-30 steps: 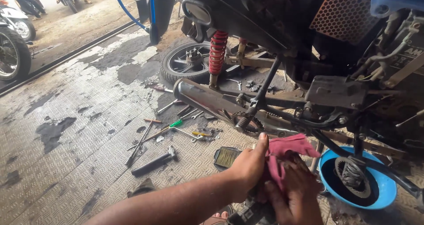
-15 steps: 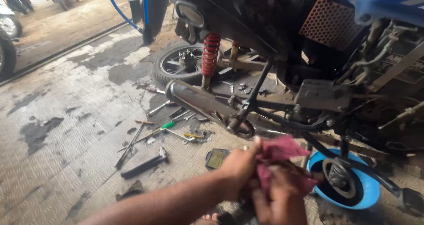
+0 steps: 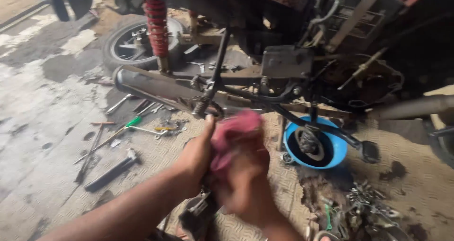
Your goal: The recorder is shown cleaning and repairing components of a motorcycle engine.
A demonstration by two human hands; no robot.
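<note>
Head view shows left hand (image 3: pixel 196 156) and right hand (image 3: pixel 246 175), fingers bunched around a soft, light pink rag (image 3: pixel 231 132), easily gripped anywhere.

Left forearm (image 3: pixel 127 210): seen bare, no sleeve worn.
Left hand (image 3: pixel 196 158): no glove worn.
Right hand (image 3: pixel 246 175): ungloved, blurred; wrist left uncovered.

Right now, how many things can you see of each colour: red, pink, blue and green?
Red: 1, the spring on the motorbike.
Pink: 1, the rag held in both hands, left hand and right hand.
Blue: 1, the bowl on the floor.
Green: 1, the screwdriver handle.
Total: 4.
</note>
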